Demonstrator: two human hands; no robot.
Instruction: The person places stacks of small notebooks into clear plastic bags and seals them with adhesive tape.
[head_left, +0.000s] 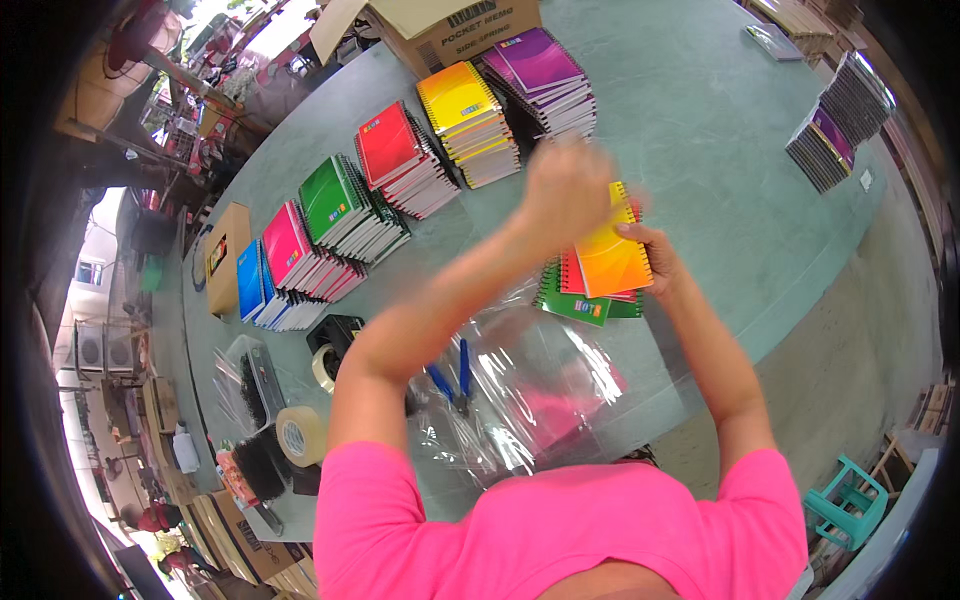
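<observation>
My right hand point(655, 258) grips the right edge of a yellow spiral notebook point(612, 262), thumb on its cover. Beneath it, a red notebook point(570, 272) and a green notebook point(570, 304) stick out, fanned slightly apart. My left hand point(570, 190) is raised by the upper left corner of the yellow notebook. Motion smears its fingers, so their closure and any contents are unclear. Beyond it stand stacks of purple point(537, 62), yellow point(460, 97), red point(388, 142), green point(338, 200), pink point(290, 243) and blue point(252, 280) notebooks in a curved row.
Clear plastic sleeves point(500, 400) and blue-handled snips point(464, 372) lie near my body. A tape roll point(300, 436) and a black tape dispenser point(345, 330) are at left. An open carton point(470, 35) stands behind the stacks; wrapped notebooks point(845, 120) sit far right.
</observation>
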